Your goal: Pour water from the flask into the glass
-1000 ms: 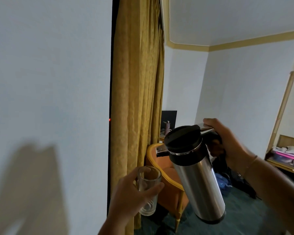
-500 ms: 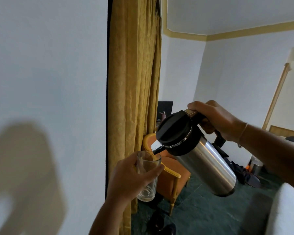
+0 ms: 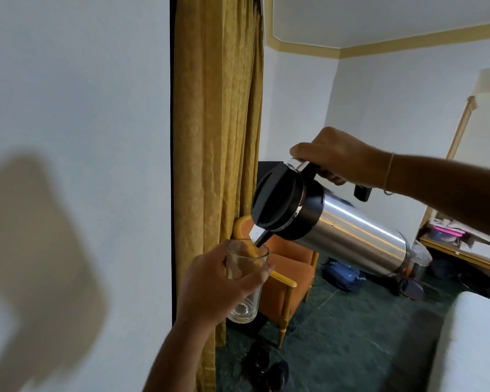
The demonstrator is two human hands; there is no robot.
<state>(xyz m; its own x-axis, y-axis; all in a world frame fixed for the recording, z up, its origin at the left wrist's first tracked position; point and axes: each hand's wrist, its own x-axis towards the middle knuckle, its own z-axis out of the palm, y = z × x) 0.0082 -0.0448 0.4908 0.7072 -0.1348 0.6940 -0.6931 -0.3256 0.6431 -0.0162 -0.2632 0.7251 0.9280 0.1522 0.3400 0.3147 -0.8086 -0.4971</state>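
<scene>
My left hand (image 3: 212,287) grips a clear drinking glass (image 3: 245,281), held upright in the air at lower centre. My right hand (image 3: 337,157) holds the black handle of a steel flask (image 3: 351,230) with a black lid. The flask is tipped steeply to the left, its base up to the right. Its spout (image 3: 259,236) sits just over the glass rim, touching or nearly touching it. I cannot make out a stream of water; the glass looks empty near its base.
A white wall fills the left, with a gold curtain (image 3: 215,137) beside it. Behind the glass stands an orange armchair (image 3: 286,270). A blue bag (image 3: 341,275) lies on the green carpet, shoes (image 3: 269,369) below, a cluttered desk (image 3: 461,244) at right, a white bed edge (image 3: 470,343) at lower right.
The flask has tilted further, from nearly upright to steeply tipped, and its spout has come down to the glass rim. My left hand has kept the glass about level.
</scene>
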